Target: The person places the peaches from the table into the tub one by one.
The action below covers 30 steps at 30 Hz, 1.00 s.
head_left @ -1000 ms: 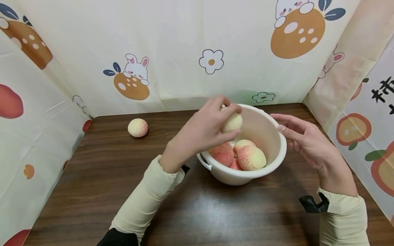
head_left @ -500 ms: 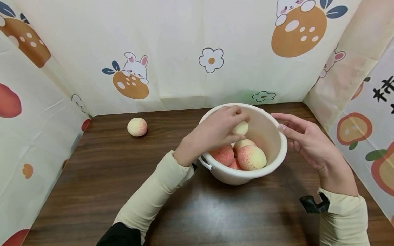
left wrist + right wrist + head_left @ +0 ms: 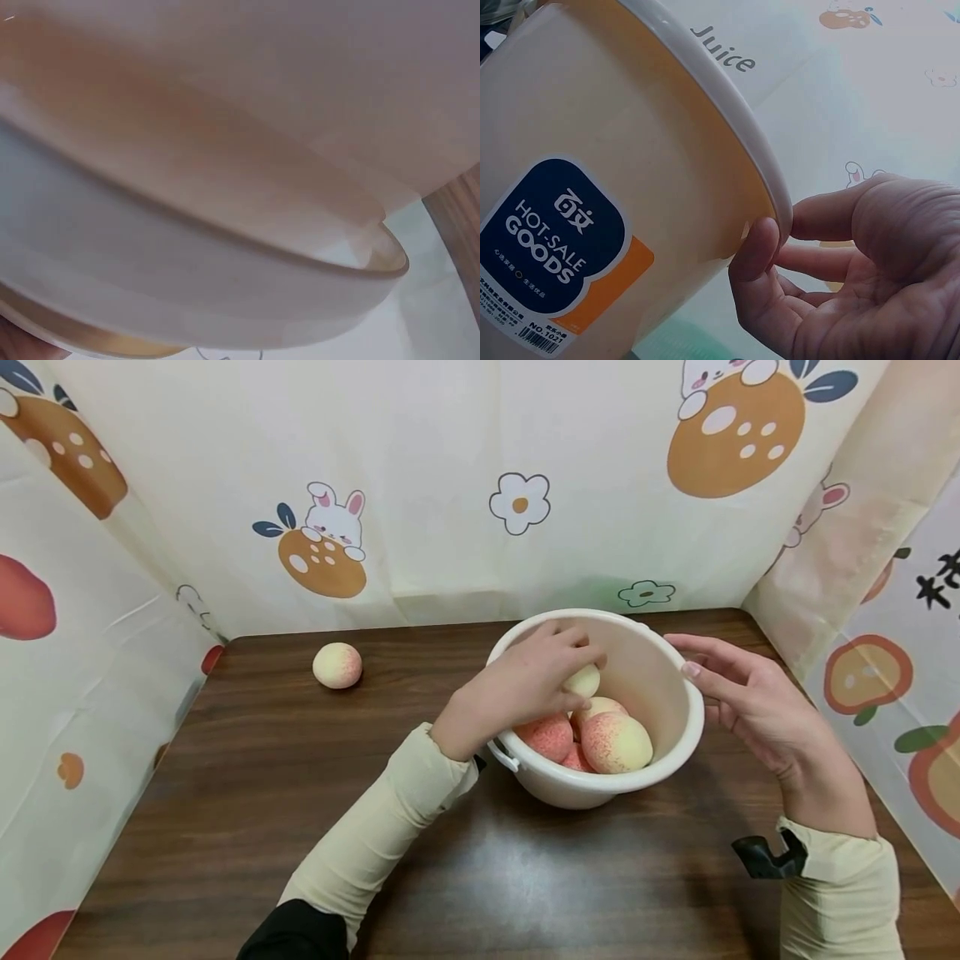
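A white bucket point(image 3: 581, 789) stands on the table, with several yellow-and-red peaches point(image 3: 617, 743) lying in it. Reaching over its left side, my left hand point(image 3: 525, 681) curls its fingers over a pale yellow peach point(image 3: 583, 682) inside, just above the others. That hand hides part of this peach. On the right side, my right hand point(image 3: 750, 702) pinches the bucket's rim between thumb and fingers. The right wrist view shows this pinch on the rim point(image 3: 739, 124) close up. In the left wrist view the bucket's pale wall point(image 3: 150, 247) fills most of the picture.
One more peach point(image 3: 337, 666) lies alone on the dark wooden table point(image 3: 262, 793), at the back left. Printed cloth curtains point(image 3: 435, 510) enclose the table at the back and both sides. A label point(image 3: 562, 240) shows on the bucket's outside.
My left hand has moved right and down into the bucket with the peach, from up at the rim. The right hand has kept its grip on the rim.
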Motion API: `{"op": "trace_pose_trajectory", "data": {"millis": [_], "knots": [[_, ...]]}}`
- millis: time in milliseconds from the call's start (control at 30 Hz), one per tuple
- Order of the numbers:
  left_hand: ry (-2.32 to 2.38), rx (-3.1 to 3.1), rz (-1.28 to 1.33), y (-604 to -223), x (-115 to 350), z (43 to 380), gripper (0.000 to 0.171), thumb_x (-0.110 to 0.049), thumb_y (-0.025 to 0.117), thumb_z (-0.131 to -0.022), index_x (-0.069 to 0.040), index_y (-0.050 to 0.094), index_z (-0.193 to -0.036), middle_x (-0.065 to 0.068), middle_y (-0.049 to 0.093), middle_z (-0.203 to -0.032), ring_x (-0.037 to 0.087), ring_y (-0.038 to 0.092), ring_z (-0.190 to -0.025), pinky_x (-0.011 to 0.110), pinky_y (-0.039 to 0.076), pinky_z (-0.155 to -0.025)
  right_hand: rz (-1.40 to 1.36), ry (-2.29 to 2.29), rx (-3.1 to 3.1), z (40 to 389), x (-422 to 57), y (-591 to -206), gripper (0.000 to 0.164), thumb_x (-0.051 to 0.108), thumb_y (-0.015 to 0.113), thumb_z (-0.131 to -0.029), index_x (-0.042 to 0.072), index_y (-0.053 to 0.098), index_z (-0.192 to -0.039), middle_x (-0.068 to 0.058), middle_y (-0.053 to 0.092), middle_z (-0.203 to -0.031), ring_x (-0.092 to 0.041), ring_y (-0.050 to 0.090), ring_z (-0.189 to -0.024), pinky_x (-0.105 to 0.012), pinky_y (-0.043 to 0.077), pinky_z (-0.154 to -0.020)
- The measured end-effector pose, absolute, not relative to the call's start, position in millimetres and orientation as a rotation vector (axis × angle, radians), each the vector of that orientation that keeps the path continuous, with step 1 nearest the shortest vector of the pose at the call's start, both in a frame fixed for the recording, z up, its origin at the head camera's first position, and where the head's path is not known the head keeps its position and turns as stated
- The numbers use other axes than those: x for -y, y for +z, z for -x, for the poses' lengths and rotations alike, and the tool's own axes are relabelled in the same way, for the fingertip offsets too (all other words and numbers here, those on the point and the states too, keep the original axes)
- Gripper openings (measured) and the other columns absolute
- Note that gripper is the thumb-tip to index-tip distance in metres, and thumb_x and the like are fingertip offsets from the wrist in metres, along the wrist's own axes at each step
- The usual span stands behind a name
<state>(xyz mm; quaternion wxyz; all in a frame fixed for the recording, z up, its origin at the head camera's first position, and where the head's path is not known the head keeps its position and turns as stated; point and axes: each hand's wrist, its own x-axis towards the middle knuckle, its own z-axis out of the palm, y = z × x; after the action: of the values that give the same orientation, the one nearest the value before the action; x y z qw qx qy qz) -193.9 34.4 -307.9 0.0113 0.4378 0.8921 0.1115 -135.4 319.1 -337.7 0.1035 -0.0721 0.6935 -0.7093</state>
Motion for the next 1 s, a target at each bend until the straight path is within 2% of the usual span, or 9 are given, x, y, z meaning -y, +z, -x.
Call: {"op": "trace_pose_trajectory", "data": {"millis": [167,500,700,1000], "knots": [[0.337,-2.783,-1.346,-307.7,-35.3,193.6,0.037,-0.032,0.079,-0.093,-0.024,0.065,-0.127,-0.002,0.061,-0.127,0.026,0.049,-0.125,0.033,0.044,-0.105,0.235,-2.110,-2.009,136.1,-320.8,-338.8,0.040,0.004,0.052,-0.107,0.013,0.058,-0.145,0.000,0.072,-0.120,-0.012,0.074,-0.098,-0.031,0.064,-0.069],[0.307,-2.789,-1.290,-307.7,-38.7,193.0,0.040,-0.032,0.076,-0.096,-0.021,0.063,-0.132,0.001,0.062,-0.124,0.028,0.052,-0.123,0.035,0.043,-0.108,0.256,-2.125,-2.013,136.4,-322.2,-338.4,0.041,0.002,0.051,-0.107,0.011,0.057,-0.146,0.001,0.070,-0.128,-0.011,0.074,-0.104,-0.030,0.064,-0.071],[0.189,-2.776,-1.251,-308.1,-39.4,193.7,0.038,-0.031,0.067,-0.101,-0.018,0.061,-0.137,0.005,0.062,-0.125,0.029,0.053,-0.120,0.036,0.043,-0.108,0.246,-2.110,-2.045,134.6,-321.0,-337.4,0.041,0.004,0.052,-0.107,0.009,0.056,-0.147,0.001,0.070,-0.129,-0.010,0.074,-0.104,-0.030,0.064,-0.073],[0.010,-2.798,-1.350,-308.8,-38.3,192.0,0.026,-0.025,0.054,-0.105,-0.016,0.066,-0.126,0.006,0.066,-0.116,0.027,0.057,-0.113,0.037,0.039,-0.111,0.216,-2.084,-2.080,133.3,-318.7,-336.9,0.041,0.006,0.053,-0.107,0.009,0.055,-0.148,0.001,0.070,-0.128,-0.011,0.073,-0.105,-0.030,0.064,-0.073]]}}
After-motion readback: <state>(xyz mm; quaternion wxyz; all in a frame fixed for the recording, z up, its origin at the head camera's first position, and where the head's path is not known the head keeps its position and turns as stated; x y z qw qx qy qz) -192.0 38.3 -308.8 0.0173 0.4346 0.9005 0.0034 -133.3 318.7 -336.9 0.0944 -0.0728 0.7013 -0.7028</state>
